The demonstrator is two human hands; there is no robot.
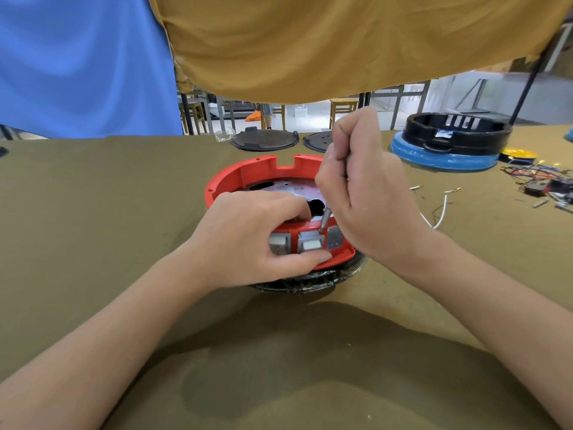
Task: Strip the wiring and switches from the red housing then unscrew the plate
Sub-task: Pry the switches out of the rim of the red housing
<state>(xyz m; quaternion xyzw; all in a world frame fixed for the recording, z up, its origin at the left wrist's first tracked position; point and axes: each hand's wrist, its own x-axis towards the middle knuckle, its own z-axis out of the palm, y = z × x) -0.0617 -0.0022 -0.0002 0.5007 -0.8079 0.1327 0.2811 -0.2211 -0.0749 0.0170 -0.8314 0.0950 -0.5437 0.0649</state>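
Observation:
A round red housing (248, 173) lies upside down on the table in front of me, with a shiny metal plate (288, 187) inside it. Grey switches (310, 242) sit in its near wall. My left hand (254, 240) grips the near rim, fingers inside and thumb pressed under a switch. My right hand (362, 193) is fisted around a screwdriver (325, 220), whose metal tip points down at the rim just behind the middle switch. The screwdriver's handle is hidden in my fist.
A white wire (441, 209) lies right of the housing. A heap of coloured wires and parts (539, 181) sits at the far right. A black ring on a blue base (449, 144) and two dark round lids (263, 139) stand at the back.

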